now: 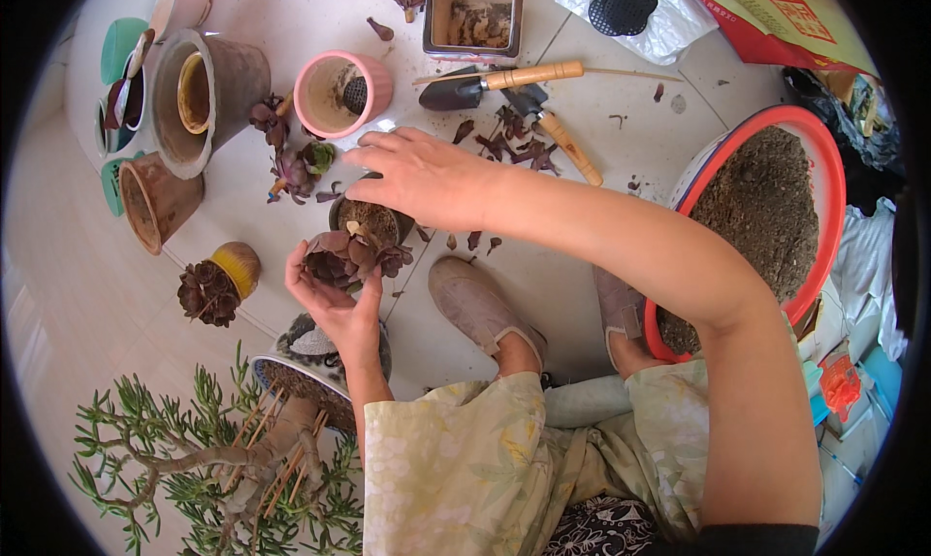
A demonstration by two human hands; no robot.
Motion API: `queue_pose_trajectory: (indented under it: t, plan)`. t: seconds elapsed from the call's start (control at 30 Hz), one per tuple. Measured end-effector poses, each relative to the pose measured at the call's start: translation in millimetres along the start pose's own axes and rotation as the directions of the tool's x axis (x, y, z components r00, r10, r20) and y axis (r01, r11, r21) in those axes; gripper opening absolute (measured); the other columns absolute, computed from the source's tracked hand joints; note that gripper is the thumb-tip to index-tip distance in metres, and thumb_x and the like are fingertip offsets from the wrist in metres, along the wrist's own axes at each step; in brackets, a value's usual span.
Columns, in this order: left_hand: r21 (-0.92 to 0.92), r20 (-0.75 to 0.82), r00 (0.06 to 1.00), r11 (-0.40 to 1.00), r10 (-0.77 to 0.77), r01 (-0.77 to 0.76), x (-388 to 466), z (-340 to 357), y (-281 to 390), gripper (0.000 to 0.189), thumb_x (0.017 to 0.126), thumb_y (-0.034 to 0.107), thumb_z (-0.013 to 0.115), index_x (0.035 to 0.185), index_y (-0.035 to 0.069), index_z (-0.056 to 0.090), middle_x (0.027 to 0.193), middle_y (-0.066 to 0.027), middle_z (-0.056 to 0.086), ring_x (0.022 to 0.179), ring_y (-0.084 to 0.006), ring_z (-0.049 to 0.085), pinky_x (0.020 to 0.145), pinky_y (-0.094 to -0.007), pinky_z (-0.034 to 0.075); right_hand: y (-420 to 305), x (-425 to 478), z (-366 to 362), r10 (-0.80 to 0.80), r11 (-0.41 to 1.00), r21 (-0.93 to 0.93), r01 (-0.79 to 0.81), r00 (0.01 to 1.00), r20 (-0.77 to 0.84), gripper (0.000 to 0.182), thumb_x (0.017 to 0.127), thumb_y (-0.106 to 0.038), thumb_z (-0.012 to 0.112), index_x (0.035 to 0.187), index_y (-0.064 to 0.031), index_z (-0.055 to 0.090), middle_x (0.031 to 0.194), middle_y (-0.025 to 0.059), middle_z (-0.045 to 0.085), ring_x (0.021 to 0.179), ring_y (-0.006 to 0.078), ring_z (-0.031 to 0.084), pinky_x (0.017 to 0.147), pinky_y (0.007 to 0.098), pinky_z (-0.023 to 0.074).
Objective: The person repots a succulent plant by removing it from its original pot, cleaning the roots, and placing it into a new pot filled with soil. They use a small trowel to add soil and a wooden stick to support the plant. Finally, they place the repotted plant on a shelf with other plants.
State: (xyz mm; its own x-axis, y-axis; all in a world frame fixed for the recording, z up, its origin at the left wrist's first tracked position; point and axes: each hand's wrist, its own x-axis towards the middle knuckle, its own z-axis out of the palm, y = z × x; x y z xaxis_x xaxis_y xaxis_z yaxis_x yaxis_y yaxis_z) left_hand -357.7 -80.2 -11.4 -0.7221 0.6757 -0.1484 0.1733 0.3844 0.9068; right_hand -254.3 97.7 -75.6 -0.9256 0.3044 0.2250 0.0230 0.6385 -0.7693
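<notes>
My left hand [336, 301] cups a dark purple succulent rosette [353, 256] between thumb and fingers. The rosette leans sideways at the near rim of a small dark pot [337, 214] holding brown soil [369, 221]. Over the pot's far side, my right hand [418, 170] is spread, fingers apart, with nothing visible in it. Whether its thumb touches the rim, I cannot tell. Left of that hand lie loose purple succulent cuttings [294, 170], one with a green centre. A pink pot [378, 94] with a black mesh piece [355, 95] inside stands just beyond.
Two wooden-handled hand tools [534, 75] [571, 149] lie among fallen leaves [534, 154]. A red-rimmed basin [756, 207] of soil stands at right. Several pots [244, 83] line the left. A potted branching succulent [218, 454] is near my left arm. A square pot [473, 51] stands at the back.
</notes>
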Motion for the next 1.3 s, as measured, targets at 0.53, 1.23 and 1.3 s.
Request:
queue_pose_trajectory:
  t: [0.53, 1.23, 1.3]
  plan:
    - [0.0, -0.019, 1.0, 1.0, -0.01, 0.01, -2.2, 3.8, 5.7, 0.087, 0.067, -0.01, 0.075, 0.14, 0.01, 0.033, 0.13, -0.008, 0.039, 0.121, -0.0207, 0.045, 0.106, -0.0349, 0.038, -2.2, -4.9, 4.4, -0.036, 0.999, -0.001, 0.036, 0.998, 0.059, 0.018, 0.086, -0.013, 0.055, 0.1, -0.0072, 0.065, 0.135, 0.0165, 0.052, 0.131, 0.032, 0.046, 0.105, 0.0431, 0.0408]
    - [-0.007, -0.009, 1.0, 1.0, -0.008, 0.008, -1.3, 1.5, 3.2, 0.086, 0.067, -0.009, 0.075, 0.14, 0.01, 0.032, 0.13, -0.0079, 0.039, 0.121, -0.0206, 0.044, 0.106, -0.0349, 0.037, -10.1, -5.7, 0.8, -0.035, 0.999, 0.041, 0.034, 0.999, 0.026, 0.014, 0.082, -0.012, 0.058, 0.084, -0.0053, 0.07, 0.138, 0.0165, 0.052, 0.133, 0.0341, 0.043, 0.109, 0.0446, 0.0378]
    - [-0.015, -0.008, 1.0, 1.0, -0.015, 0.015, -0.5, 2.1, 4.2, 0.086, 0.067, -0.009, 0.075, 0.14, 0.01, 0.032, 0.13, -0.0079, 0.039, 0.121, -0.0206, 0.044, 0.106, -0.0349, 0.037, -9.4, -9.6, 1.0, -0.048, 0.998, 0.047, 0.047, 0.998, 0.031, 0.014, 0.082, -0.011, 0.057, 0.084, -0.0056, 0.07, 0.138, 0.0168, 0.052, 0.134, 0.0344, 0.043, 0.109, 0.0455, 0.0375]
